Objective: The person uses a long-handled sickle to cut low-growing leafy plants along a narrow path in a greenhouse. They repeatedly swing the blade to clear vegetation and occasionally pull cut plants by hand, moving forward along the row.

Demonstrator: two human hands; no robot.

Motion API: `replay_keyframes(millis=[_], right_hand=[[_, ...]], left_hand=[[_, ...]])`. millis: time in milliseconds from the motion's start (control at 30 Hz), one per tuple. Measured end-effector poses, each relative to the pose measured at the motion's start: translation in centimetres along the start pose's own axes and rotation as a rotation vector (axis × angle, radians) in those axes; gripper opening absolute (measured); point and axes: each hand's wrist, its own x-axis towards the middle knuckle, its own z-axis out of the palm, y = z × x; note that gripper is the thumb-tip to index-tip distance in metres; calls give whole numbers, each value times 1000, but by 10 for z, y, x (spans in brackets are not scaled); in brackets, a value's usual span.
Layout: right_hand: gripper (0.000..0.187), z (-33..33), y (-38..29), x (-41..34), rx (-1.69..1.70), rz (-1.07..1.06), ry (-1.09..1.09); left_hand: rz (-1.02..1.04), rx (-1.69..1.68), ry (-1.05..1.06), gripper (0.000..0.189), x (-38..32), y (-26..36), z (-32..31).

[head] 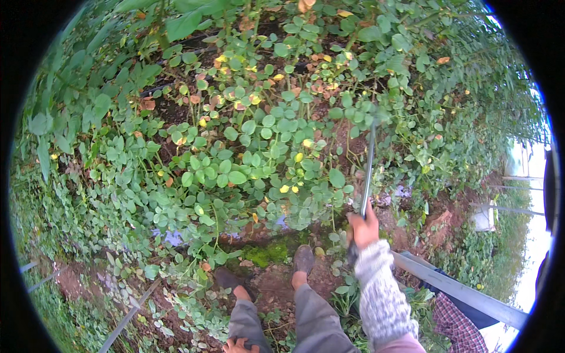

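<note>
My right hand [365, 227] is closed around a long, slim metal tool [369, 167] with a dark handle end below the fist. The tool points up and away into low, leafy bushes [265, 163] that look like rose plants. Leaves and blur hide its far end, so its kind is unclear. At the bottom edge, my left hand [240, 345] lies on my grey trouser leg [247, 324], fingers spread and holding nothing. Part of this hand is cut off by the picture's edge. Yellow and brown leaves [255, 99] show among the green.
My shoes [303, 259] stand on bare soil beside a mossy patch [269, 253]. A metal bar [463, 287] slants across the lower right, near plaid cloth [459, 326]. Another bar [130, 315] crosses the lower left. A white container [484, 218] stands at the right.
</note>
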Motion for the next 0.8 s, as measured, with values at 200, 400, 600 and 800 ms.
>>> replay_keyframes(millis=[200,400,600,800], right_hand=[[73,-107,43,-83,-166,-30,25],[75,-80,20,-10,69,74,78],[73,-56,56,-52,62,1,112],[73,-60,21,-35,36,203,131]], left_hand=[[15,38,26,41,4,12,-6],[92,71,30,43,0,23,-9],[81,93,10,44,-3,30,-8],[75,110,42,43,-4,28,0]])
